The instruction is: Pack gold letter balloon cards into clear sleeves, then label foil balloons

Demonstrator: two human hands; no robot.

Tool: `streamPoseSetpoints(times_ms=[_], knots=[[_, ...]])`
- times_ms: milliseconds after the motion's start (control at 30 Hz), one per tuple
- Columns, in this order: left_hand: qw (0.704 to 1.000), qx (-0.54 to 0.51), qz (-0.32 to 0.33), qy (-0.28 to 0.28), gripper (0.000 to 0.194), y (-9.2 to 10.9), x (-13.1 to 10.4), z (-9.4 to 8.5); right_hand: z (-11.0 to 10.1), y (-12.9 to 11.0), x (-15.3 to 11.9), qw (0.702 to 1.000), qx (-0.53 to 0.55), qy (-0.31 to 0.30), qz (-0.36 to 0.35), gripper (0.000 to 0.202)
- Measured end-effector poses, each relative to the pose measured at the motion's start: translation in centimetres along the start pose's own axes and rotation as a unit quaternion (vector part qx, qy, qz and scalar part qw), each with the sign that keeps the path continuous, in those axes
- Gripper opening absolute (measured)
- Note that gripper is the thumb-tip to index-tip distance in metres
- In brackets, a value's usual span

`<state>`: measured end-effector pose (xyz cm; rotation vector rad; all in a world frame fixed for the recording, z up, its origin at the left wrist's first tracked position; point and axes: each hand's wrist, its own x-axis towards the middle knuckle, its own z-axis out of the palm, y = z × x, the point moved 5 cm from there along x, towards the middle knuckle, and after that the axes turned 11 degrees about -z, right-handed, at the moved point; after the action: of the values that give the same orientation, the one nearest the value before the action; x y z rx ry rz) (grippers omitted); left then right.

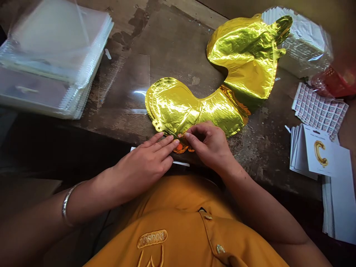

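A gold foil balloon (178, 104), flat and curved, lies across the dark table, its lower edge near the table's front. My left hand (150, 159) rests with its fingers stretched out on the balloon's lower edge. Just right of those fingertips, my right hand (208, 144) pinches thumb and forefinger together at the same edge, beside a small printed sticker (180, 135). Whether the fingertips hold the sticker or the foil is too small to tell. Orange-looking foil (181, 149) shows below the left fingertips.
Clear plastic sleeves (61, 48) are stacked at the left, with a single sleeve (125, 81) beside them. At the right are a wrapped white stack (306, 44), a red basket (333, 79), sticker sheets (319, 109) and cards with a letter C (319, 148).
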<state>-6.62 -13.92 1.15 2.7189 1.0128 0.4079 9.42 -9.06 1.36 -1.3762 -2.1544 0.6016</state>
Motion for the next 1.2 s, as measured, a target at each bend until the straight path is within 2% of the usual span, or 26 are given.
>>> streamPoseSetpoints(times_ms=[167, 333, 400, 500, 533, 567, 633, 700, 733, 833, 1033, 1100, 1200], knots=[[1.0, 0.008, 0.004, 0.003, 0.02, 0.2, 0.1, -0.2, 0.4, -0.5, -0.1, 1.0, -0.025, 0.001, -0.003, 0.013], [1.0, 0.017, 0.004, 0.011, 0.023, 0.5, 0.2, -0.3, 0.6, 0.0, -0.2, 0.995, -0.099, -0.001, 0.006, 0.013], [1.0, 0.017, -0.003, 0.012, 0.024, 0.5, 0.2, -0.2, -0.2, 0.4, -0.5, 0.987, -0.155, 0.032, 0.014, 0.013], [1.0, 0.014, -0.017, 0.011, 0.024, 0.5, 0.0, 0.0, -1.7, 0.1, -1.3, 0.964, -0.231, 0.127, -0.009, 0.02], [1.0, 0.012, -0.02, 0.008, 0.024, 0.5, 0.0, 0.0, -1.7, -0.5, -1.5, 0.963, -0.234, 0.124, -0.046, 0.021], [1.0, 0.01, -0.021, 0.006, 0.024, 0.4, -0.1, 0.0, -1.4, -1.2, -1.8, 0.965, -0.224, 0.096, -0.094, 0.023], [1.0, 0.008, -0.02, 0.0, 0.025, 0.2, -0.2, 0.0, -0.1, -2.6, -2.4, 0.965, -0.183, -0.004, -0.186, 0.028], [1.0, 0.007, -0.022, -0.009, 0.025, -0.2, -0.3, -0.3, 0.8, -3.3, -2.9, 0.959, -0.149, -0.073, -0.231, 0.035], [0.999, 0.008, -0.028, -0.013, 0.024, -0.4, -0.4, -0.4, 1.0, -3.3, -3.1, 0.958, -0.14, -0.081, -0.237, 0.038], [0.998, 0.013, -0.059, -0.021, 0.02, -1.1, -0.6, -0.8, 1.0, -2.7, -3.0, 0.958, -0.132, -0.074, -0.246, 0.04], [0.996, 0.002, -0.084, -0.042, 0.021, -1.8, -1.0, -0.7, 1.1, -1.9, -2.7, 0.94, -0.172, -0.023, -0.294, 0.025], [0.995, -0.008, -0.09, -0.04, 0.022, -2.0, -1.0, -0.8, 0.8, -1.6, -2.2, 0.955, -0.132, -0.021, -0.266, 0.024], [0.995, -0.013, -0.093, -0.035, 0.022, -2.0, -0.8, -1.0, -0.1, -1.0, -1.2, 0.984, -0.022, -0.024, -0.176, 0.016]])
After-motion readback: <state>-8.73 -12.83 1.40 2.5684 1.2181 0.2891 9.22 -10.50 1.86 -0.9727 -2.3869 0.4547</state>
